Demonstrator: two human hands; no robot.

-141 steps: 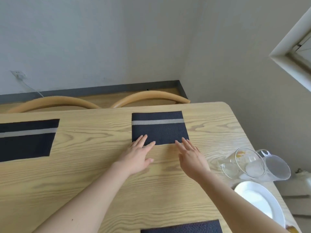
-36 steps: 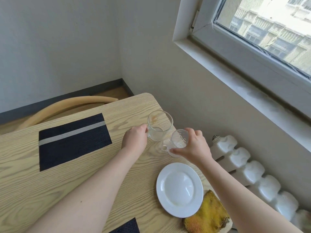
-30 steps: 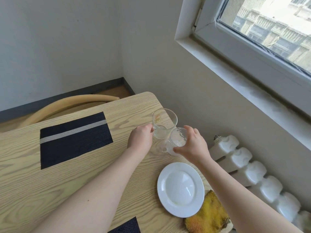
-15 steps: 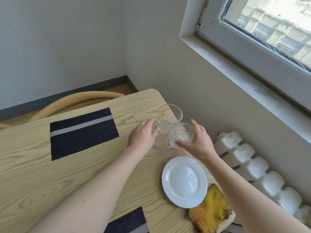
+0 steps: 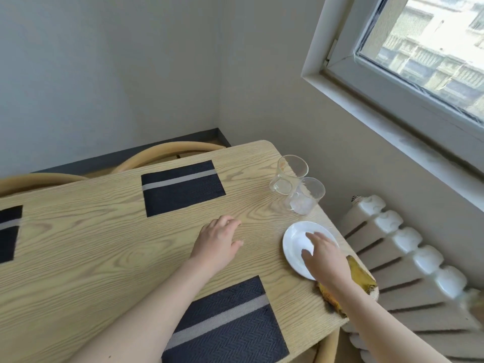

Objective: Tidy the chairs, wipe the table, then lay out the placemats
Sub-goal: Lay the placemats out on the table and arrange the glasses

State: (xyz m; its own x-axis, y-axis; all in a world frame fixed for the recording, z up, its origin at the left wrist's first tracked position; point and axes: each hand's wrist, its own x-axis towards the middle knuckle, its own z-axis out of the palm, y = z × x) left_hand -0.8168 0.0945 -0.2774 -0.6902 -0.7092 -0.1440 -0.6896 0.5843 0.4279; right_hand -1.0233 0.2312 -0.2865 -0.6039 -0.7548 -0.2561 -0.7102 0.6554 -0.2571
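Findings: half a second ago both hands were on the two glasses (image 5: 289, 175); both have now let go. The glasses stand upright and touching each other near the far right corner of the bench (image 5: 104, 258), beside the wall.

The left hand (image 5: 218, 243) now lies on bare wood between the far mat (image 5: 183, 188) and the near mat (image 5: 225, 320). Its fingers (image 5: 227, 222) are relaxed and hold nothing.

The right hand (image 5: 324, 262) has come back over the plate (image 5: 294, 241). Its fingers are spread and straight and grip nothing. We cannot tell whether they touch the plate.

The cloth (image 5: 362, 280) lies at the bench edge just behind the plate, partly under the right wrist.

The far mat lies flat and square to the bench edge by the tucked-in chairs (image 5: 167, 152). The near mat lies flat at our own edge. A left mat (image 5: 9, 231) shows partly at the frame's edge.

Assessment: the chairs look tidied and three mats are down. We judge the mat stage done or nearly so, with a possible fourth place out of view. The hands have turned from the glasses to the plate, so the work in hand appears to be putting the tableware in order. The plate and cloth both lie close to the bench edge and need care.
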